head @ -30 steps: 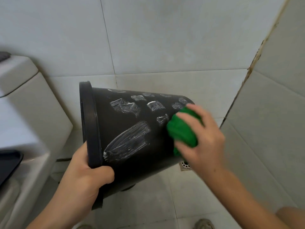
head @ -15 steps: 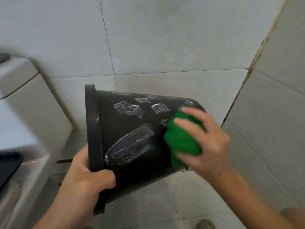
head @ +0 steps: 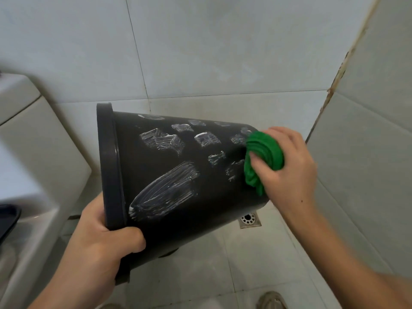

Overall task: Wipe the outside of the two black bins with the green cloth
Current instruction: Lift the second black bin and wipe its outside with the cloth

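I observed my left hand [head: 98,239] clamped on the rim of the black bin [head: 178,175], held tilted in the air above the tiled floor [head: 256,264], while my right hand [head: 287,172] gripped the bunched green cloth [head: 263,157] against the bin's white-smeared side near its base.

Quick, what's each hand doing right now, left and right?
Left hand: grips the black bin at its rim, holding it tilted.
Right hand: holds the bunched green cloth against the bin's side near its base.
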